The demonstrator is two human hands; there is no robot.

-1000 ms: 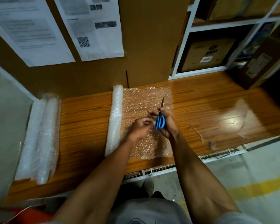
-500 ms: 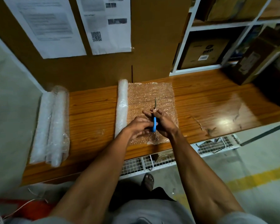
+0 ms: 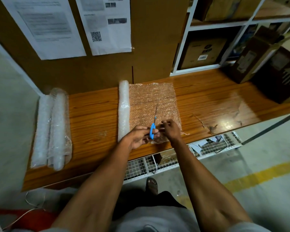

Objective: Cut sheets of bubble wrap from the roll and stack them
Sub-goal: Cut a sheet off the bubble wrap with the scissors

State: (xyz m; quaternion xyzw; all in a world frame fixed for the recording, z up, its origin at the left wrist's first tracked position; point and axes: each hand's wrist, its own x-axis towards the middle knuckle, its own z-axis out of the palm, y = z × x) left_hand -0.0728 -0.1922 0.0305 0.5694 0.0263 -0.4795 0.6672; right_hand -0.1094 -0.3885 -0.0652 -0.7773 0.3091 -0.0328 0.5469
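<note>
The blue handle of the scissors (image 3: 152, 131) is grasped by the left hand (image 3: 137, 137), with the closed blades pointing away from the person over the unrolled sheet (image 3: 153, 99), while the near edge of this sheet is pinched by the curled fingers of the right hand (image 3: 170, 129). The roll (image 3: 123, 111) is laid at the left edge of the sheet, its long axis running from the near side to the far side of the wooden table (image 3: 94, 118). Two more rolls (image 3: 51, 129) are placed at the left end, and papers (image 3: 105, 24) are fixed on the brown wall, with white shelves (image 3: 208, 25) of boxes to the right.
</note>
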